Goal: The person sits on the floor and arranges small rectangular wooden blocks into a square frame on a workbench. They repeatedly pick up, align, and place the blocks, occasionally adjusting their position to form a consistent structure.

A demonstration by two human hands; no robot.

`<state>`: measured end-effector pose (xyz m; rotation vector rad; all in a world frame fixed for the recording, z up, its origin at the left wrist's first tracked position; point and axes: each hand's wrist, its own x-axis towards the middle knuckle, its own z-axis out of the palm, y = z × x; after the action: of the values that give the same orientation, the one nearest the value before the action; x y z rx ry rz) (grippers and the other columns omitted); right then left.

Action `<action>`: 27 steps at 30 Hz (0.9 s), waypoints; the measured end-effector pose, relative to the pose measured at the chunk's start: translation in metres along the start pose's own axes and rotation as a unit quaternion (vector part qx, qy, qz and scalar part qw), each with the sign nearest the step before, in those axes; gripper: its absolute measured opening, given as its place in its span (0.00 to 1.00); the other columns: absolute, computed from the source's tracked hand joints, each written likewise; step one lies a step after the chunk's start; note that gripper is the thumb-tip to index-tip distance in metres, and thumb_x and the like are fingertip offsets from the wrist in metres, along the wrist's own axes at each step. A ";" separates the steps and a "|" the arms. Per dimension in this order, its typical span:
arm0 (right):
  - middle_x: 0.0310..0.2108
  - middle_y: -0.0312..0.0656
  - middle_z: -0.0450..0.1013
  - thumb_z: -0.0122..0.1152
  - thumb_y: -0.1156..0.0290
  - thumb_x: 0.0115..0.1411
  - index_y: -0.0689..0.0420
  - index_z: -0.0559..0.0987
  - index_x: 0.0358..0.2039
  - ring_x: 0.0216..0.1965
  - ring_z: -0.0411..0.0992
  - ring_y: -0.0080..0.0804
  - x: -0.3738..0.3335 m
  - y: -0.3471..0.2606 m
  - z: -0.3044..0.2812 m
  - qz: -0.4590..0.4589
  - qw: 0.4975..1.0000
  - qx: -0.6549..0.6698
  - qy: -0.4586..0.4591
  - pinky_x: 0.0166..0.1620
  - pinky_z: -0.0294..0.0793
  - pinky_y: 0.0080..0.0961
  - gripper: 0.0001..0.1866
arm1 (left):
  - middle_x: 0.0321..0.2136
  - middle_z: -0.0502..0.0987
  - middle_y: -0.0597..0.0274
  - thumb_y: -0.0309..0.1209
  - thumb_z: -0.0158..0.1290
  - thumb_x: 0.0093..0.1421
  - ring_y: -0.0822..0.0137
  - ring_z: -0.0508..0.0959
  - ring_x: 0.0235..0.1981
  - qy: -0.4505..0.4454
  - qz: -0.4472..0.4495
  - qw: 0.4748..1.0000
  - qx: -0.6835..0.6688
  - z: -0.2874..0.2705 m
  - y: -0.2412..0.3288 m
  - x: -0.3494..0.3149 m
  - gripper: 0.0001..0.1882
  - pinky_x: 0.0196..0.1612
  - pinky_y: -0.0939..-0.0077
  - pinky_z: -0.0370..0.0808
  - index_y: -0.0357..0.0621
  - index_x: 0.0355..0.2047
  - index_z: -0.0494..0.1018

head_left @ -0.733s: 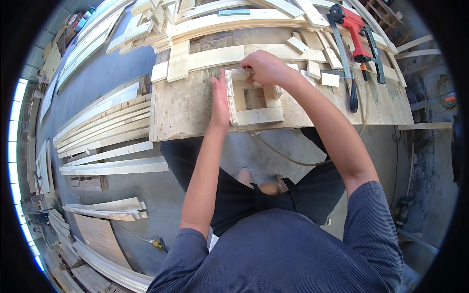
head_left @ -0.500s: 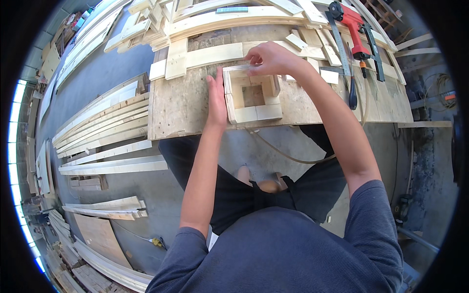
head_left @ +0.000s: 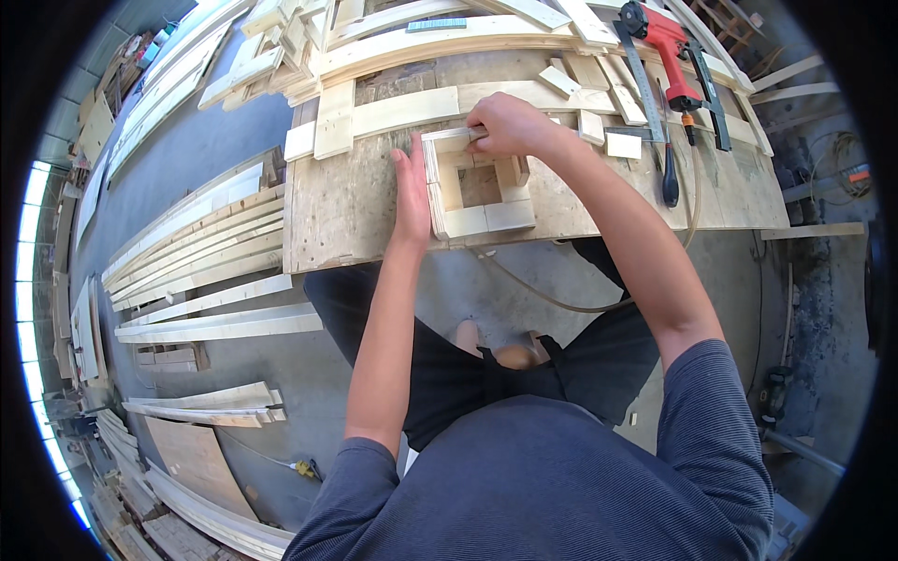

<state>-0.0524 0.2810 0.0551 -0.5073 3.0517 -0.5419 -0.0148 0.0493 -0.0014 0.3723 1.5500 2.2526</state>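
Note:
A small square wooden frame [head_left: 486, 220], built of pale wood pieces round an opening, rests near the front edge of the workbench [head_left: 351, 206]. My left hand [head_left: 412, 192] lies flat along the frame's left side, fingers stretched out and pointing away from me. At the far side, my right hand [head_left: 507, 125] is closed, its bent fingers gripping the frame's far wall. The curled hand partly hides the far right corner.
Right of the frame lie small wood blocks [head_left: 623, 145], a dark-handled screwdriver [head_left: 671, 179], a metal square [head_left: 640, 82] and a red nail gun [head_left: 666, 39] with its hose. Boards [head_left: 402, 114] spread behind. Long planks [head_left: 201, 234] are stacked at the left.
My right hand has shifted slightly down and left, its fingers now lower against the frame's far wall. My left hand stays along the frame's left side.

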 end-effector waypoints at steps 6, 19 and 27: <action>0.39 0.54 0.86 0.79 0.60 0.56 0.60 0.91 0.44 0.46 0.84 0.56 0.002 -0.002 -0.003 0.003 1.000 -0.017 -0.019 0.51 0.83 0.46 0.20 | 0.86 0.45 0.49 0.74 0.21 0.78 0.57 0.49 0.85 -0.019 0.001 1.000 0.007 -0.003 -0.001 0.001 0.57 0.84 0.62 0.45 0.35 0.85 0.37; 0.55 0.50 0.86 0.76 0.44 0.65 0.62 0.85 0.62 0.50 0.86 0.43 -0.067 0.000 -0.022 0.210 0.963 0.146 0.081 0.54 0.86 0.36 0.37 | 0.85 0.47 0.46 0.76 0.24 0.77 0.55 0.52 0.84 -0.027 0.018 0.999 -0.022 -0.009 -0.012 0.004 0.59 0.84 0.60 0.50 0.34 0.85 0.34; 0.44 0.56 0.86 0.75 0.64 0.55 0.66 0.88 0.51 0.48 0.84 0.53 -0.055 -0.013 -0.012 0.175 0.977 0.076 0.091 0.56 0.83 0.43 0.26 | 0.87 0.39 0.45 0.76 0.22 0.77 0.56 0.43 0.86 -0.047 0.016 0.998 -0.024 -0.008 -0.007 0.004 0.59 0.85 0.62 0.40 0.34 0.85 0.32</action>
<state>0.0035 0.2907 0.0673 0.0909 3.1234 -0.8319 -0.0205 0.0469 -0.0110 0.4841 1.4497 2.2577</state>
